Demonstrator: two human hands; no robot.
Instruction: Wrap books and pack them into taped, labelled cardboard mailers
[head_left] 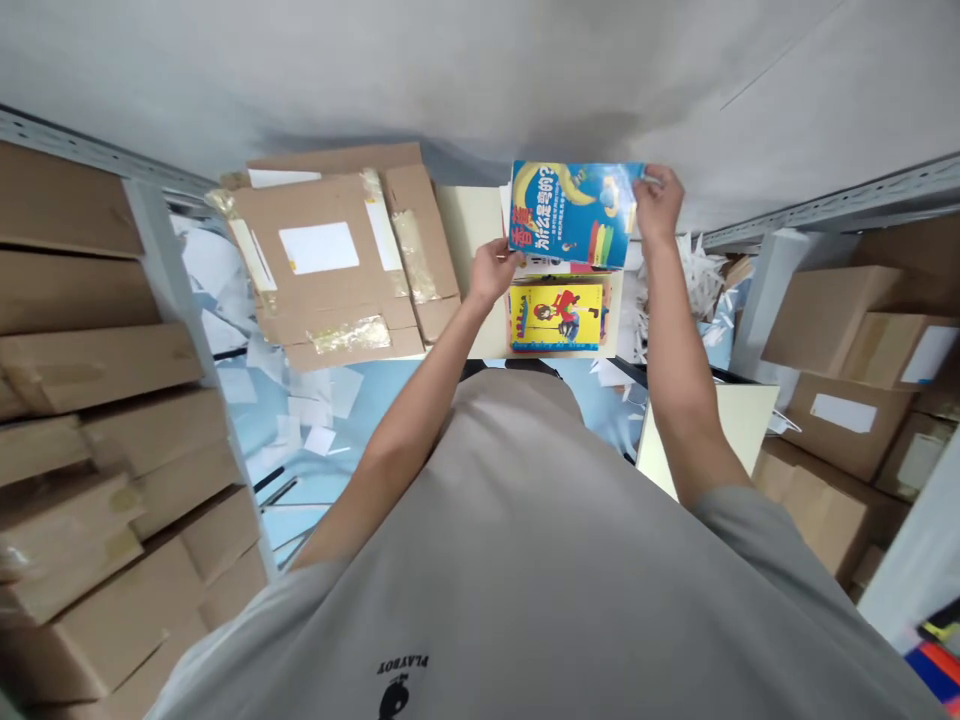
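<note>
We hold a blue book (pixel 574 215) above the far side of the cream table (pixel 461 215), between our two hands. Our left hand (pixel 495 272) has its thumb and fingers clamped on the lower left corner, while our right hand (pixel 660 200) pinches the right edge near the top, its fingertips closed on the cover. The cover shows yellow bananas, with red and white lettering on its left half. Other printed pages or covers peek out from under it, but we cannot tell whether it touches them. Just nearer to us, a yellow book (pixel 559 318) with a figure in red lies flat at the table's near edge, on top of something with a blue border. To our left, a folded cardboard box (pixel 330 290) with shiny tape and a white label (pixel 319 248) covers much of the table. Brown boxes fill the left shelf (pixel 145 220) and stand on the right one too, and loose papers (pixel 320 441) lie scattered on the blue floor (pixel 300 520).
</note>
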